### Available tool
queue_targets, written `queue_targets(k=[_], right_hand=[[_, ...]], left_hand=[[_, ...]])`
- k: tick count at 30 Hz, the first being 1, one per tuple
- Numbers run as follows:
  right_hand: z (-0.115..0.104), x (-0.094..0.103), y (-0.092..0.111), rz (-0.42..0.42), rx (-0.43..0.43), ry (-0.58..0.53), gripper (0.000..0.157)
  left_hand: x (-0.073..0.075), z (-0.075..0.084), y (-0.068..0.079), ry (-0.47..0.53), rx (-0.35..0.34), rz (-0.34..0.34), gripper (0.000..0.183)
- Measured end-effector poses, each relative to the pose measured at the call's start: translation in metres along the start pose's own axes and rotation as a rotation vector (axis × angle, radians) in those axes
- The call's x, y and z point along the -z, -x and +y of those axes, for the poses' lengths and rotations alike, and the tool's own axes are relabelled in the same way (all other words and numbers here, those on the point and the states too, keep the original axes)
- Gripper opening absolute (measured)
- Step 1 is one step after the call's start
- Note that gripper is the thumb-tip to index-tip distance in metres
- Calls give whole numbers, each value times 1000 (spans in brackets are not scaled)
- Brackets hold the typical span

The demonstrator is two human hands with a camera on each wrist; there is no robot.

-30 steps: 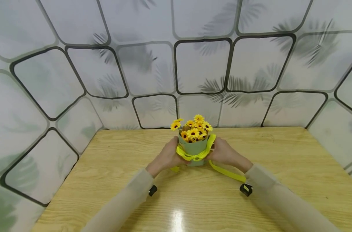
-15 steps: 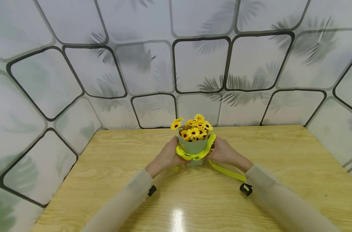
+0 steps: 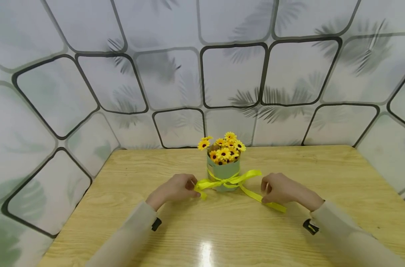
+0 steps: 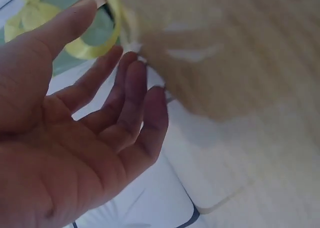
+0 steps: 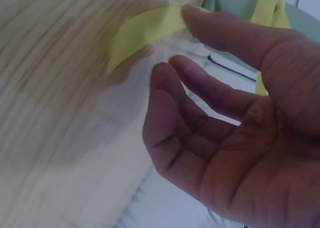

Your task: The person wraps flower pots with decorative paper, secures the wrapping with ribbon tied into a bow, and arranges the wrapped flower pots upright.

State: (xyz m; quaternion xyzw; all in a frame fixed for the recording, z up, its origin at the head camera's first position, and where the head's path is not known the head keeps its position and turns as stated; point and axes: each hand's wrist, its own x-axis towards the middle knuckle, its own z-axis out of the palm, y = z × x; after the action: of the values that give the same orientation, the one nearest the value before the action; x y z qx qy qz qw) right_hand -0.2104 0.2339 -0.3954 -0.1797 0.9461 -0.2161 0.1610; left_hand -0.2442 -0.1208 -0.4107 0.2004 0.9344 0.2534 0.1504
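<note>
A green paper-wrapped pot (image 3: pixel 223 171) of yellow daisy-like flowers (image 3: pixel 223 152) stands upright on the table. Tied round it in a bow is a yellow ribbon (image 3: pixel 234 180), with loops out to both sides and a tail trailing right. My left hand (image 3: pixel 175 189) is at the left loop, fingers loosely bent; in the left wrist view a gap shows between thumb and index finger. To the right of the pot, my right hand (image 3: pixel 286 190) hovers by the ribbon tail (image 5: pixel 145 35). Its thumb and bent fingers are apart with nothing gripped between them.
The wooden table (image 3: pixel 202 226) spreads around the pot and toward me. Behind it rises a wall covering (image 3: pixel 234 78) with dark outlined shapes and leaf prints. A small black device (image 3: pixel 310 226) sits at the right wrist, another (image 3: pixel 156 224) at the left.
Both hands have come off the sides of the pot and moved outward, left and right. The ribbon loops now stick out sideways, where the right one stood up before. The pot stays in place.
</note>
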Motion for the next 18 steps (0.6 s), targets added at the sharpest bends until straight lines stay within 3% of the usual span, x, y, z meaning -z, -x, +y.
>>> queue_targets(k=[2, 5, 12, 15, 18], right_hand=[[5, 0, 7, -28, 5, 1, 22], [12, -1, 12, -38, 13, -12, 22], [26, -5, 8, 75, 39, 14, 15], [30, -5, 6, 104, 41, 19, 13], [32, -5, 5, 122, 35, 26, 12]], left_hand=[[-4, -5, 1, -19, -15, 3, 36], [-8, -9, 3, -43, -23, 18, 32], [-1, -14, 9, 19, 22, 0, 23], [-3, -11, 9, 53, 40, 0, 25], [-10, -7, 6, 21, 57, 32, 29]])
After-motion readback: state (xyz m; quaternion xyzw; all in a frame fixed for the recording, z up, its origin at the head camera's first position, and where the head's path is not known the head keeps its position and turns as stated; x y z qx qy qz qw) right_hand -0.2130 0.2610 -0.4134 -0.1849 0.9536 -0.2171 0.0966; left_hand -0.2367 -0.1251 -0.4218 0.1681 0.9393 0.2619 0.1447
